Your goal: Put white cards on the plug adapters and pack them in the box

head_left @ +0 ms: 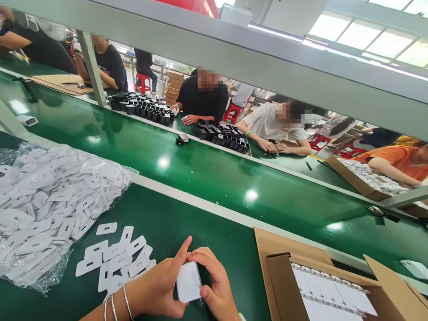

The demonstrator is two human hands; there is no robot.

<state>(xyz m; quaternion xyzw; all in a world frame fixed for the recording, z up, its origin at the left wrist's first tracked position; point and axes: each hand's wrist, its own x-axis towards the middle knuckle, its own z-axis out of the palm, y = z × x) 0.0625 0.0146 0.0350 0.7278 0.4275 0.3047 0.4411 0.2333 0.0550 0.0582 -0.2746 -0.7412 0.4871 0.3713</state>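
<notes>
Between my two hands is a small white square casing (188, 281), tilted, with thin metal prongs at its lower right corner. My left hand (163, 285), with bangles on its wrist, grips the casing's left side between thumb and fingers. Round the right side curl the fingers and thumb of my right hand (216, 283). Loose white plates (115, 256), each with a rectangular slot, lie in a heap just left of my hands. Further left, a clear plastic bag (63, 205) spills over with many more of these plates.
At the right stands an open cardboard box (284, 285) with rows of white parts. Beyond a pale rail runs a green conveyor belt (214, 178) carrying a few small pieces. Co-workers sit across it near black casings (222, 136). A grey beam (234, 58) crosses overhead.
</notes>
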